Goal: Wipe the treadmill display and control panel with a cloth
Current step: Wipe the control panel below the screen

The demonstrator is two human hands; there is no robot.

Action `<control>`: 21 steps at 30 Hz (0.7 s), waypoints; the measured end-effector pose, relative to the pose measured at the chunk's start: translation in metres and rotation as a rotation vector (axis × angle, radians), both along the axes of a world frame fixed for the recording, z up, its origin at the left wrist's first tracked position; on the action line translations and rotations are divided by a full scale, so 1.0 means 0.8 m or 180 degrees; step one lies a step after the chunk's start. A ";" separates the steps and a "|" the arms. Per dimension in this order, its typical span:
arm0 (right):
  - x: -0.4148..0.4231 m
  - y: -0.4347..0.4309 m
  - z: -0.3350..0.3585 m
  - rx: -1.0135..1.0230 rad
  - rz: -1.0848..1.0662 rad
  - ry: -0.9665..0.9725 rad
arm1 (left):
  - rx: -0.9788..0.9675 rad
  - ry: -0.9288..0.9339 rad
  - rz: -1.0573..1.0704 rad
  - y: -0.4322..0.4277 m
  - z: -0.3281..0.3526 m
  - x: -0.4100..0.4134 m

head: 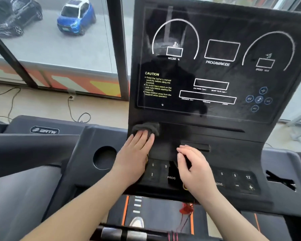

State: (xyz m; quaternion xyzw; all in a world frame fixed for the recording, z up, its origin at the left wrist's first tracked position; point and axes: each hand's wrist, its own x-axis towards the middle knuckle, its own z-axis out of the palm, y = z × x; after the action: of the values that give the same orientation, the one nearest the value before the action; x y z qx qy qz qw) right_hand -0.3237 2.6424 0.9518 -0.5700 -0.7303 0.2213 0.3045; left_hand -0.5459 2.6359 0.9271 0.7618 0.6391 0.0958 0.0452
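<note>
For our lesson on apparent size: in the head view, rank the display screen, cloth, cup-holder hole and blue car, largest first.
1. display screen
2. blue car, though distance shrinks it
3. cloth and cup-holder hole look alike

Display (215, 70): glossy black glass-like face, reflections and dusty smears seen on it. Panel (233, 153) below: matt black plastic, fine grained texture. Cloth (146, 128): dark, soft, fuzzy weave, bunched at panel's upper left edge. Cup hole (104, 157) surround: smooth grey plastic, satin.
</note>
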 end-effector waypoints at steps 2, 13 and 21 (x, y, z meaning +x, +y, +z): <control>0.017 0.004 0.005 0.0047 -0.0152 0.0044 | 0.0157 0.0204 -0.0508 0.019 0.011 0.001; 0.151 0.016 0.020 -0.0024 -0.0760 0.0150 | -0.0290 -0.0429 -0.1940 0.124 0.044 0.164; 0.257 0.028 0.037 -0.0184 -0.1150 0.0303 | -0.0339 -0.0499 -0.1853 0.111 0.062 0.316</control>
State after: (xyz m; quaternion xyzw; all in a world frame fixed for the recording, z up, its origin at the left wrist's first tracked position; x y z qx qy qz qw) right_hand -0.1181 2.6650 0.9813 -0.6893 -0.5941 0.2107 0.3570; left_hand -0.2930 2.7246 0.9764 0.8997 0.3927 0.1037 0.1598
